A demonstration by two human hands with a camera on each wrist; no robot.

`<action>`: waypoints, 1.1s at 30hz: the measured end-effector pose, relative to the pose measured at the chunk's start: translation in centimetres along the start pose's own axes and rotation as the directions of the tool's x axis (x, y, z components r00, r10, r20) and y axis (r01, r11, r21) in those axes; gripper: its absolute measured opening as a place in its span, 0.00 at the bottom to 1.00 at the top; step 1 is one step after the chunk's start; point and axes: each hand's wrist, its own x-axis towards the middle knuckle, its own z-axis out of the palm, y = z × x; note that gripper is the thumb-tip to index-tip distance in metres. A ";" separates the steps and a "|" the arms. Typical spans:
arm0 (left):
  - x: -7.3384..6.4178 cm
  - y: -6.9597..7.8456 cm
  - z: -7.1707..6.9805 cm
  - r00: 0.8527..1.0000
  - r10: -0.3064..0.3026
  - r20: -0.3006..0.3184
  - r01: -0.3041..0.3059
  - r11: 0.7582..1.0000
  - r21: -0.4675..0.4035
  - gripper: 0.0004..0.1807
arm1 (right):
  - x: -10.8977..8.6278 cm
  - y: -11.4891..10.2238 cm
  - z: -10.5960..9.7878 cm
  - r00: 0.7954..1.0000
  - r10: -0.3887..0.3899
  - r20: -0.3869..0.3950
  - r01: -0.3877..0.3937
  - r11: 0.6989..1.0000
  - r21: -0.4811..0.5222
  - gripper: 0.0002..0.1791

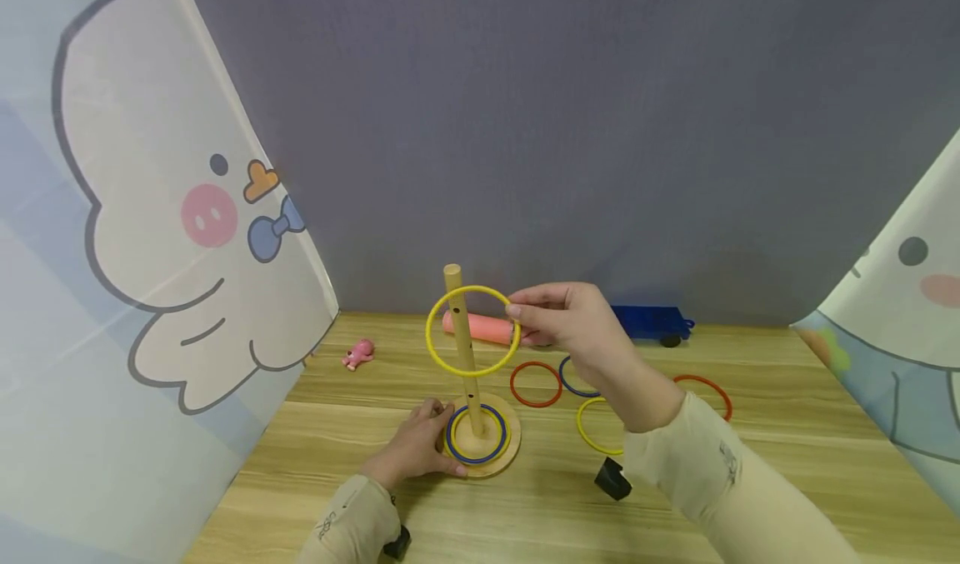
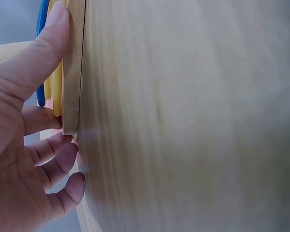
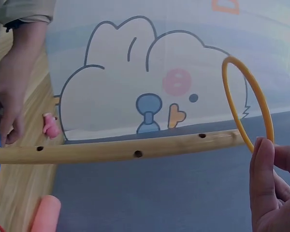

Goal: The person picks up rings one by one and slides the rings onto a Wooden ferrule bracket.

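A wooden ring-toss post [image 1: 463, 339] stands upright on a round wooden base [image 1: 513, 443]. My left hand [image 1: 422, 447] grips the left side of the base, its thumb lying along the front rim and its index finger bent at the edge in the left wrist view. Around the foot of the post lie a blue ring [image 1: 476, 462] and, beneath it, yellow rings [image 2: 58, 92]. Between thumb and fingertips my right hand [image 1: 570, 318] pinches a yellow ring [image 1: 469, 373]. That ring is held tilted near the top of the post, overlapping it in the head view.
Right of the base lie a red ring [image 1: 561, 385], a blue ring [image 1: 577, 391], another yellow ring [image 1: 592, 441] and a second red ring [image 1: 723, 395]. Behind are a pink cylinder [image 1: 491, 329] and a blue wheeled toy [image 1: 647, 322]. A small pink figure [image 1: 360, 352] lies left.
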 end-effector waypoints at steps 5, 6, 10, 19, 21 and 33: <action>0.0 -0.1 0.0 1.000 0.000 0.003 0.000 1.000 0.005 0.60 | 0.4 -1.4 0.5 0.998 -0.025 -0.062 0.027 0.999 0.031 0.15; 0.0 -0.1 0.1 1.000 0.001 0.004 -0.001 1.000 0.006 0.60 | 0.5 -1.6 0.6 0.997 -0.033 -0.074 0.035 0.999 0.036 0.15; 0.1 -0.1 0.1 1.000 0.004 0.006 -0.004 1.000 0.002 0.61 | 1.0 -1.6 0.8 0.990 -0.057 -0.132 0.064 0.997 0.051 0.15; 0.1 -0.1 0.1 1.000 0.001 0.001 -0.001 1.000 -0.002 0.60 | 1.9 1.1 1.2 0.982 -0.018 -0.186 0.038 0.994 0.103 0.15; 0.1 -0.1 0.1 1.000 0.005 -0.007 -0.005 1.000 -0.004 0.60 | 1.9 2.1 1.2 0.984 0.004 -0.179 0.016 0.994 0.110 0.15; 0.1 -0.1 0.0 1.000 -0.003 0.002 0.003 1.000 -0.005 0.61 | 1.4 10.0 1.0 0.974 0.141 -0.176 -0.124 0.987 0.104 0.12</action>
